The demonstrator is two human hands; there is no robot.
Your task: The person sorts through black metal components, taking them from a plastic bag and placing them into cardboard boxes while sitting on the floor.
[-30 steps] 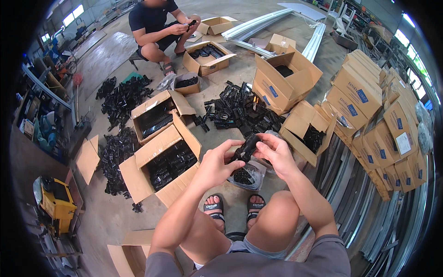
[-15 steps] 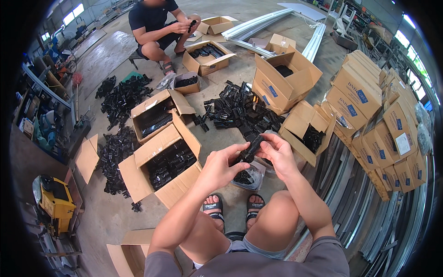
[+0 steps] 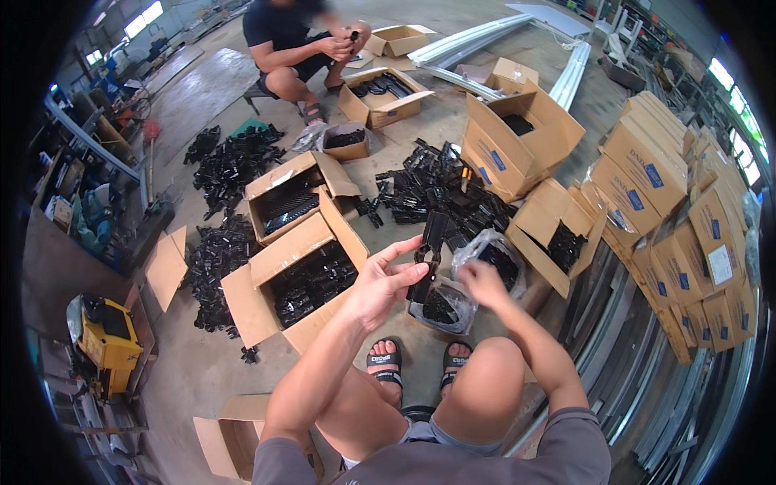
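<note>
My left hand [image 3: 381,284] pinches a long black plastic part [image 3: 433,234] between thumb and fingers, holding it upright above the floor. My right hand [image 3: 485,284], smeared by motion, is at the near edge of a clear plastic bag [image 3: 521,283] with small black pieces in it. Whether its fingers hold anything cannot be seen. Just below the held part stands a second bag-lined box [image 3: 453,323] of small black pieces. A large pile of black plastic parts [image 3: 424,186] lies on the floor beyond my hands.
Left of my hands stand two open cartons [image 3: 303,327] [image 3: 279,179] of black parts. More black parts [image 3: 218,271] lie heaped beyond them. Open cartons [image 3: 537,218] and stacked boxes [image 3: 638,178] are on the right, near long metal profiles [image 3: 602,356]. Another person [image 3: 295,48] sits at the back.
My right hand has let go of the black part and moved right and down to the bag. My left hand now holds the part alone, turned more upright. The view has shifted slightly.
</note>
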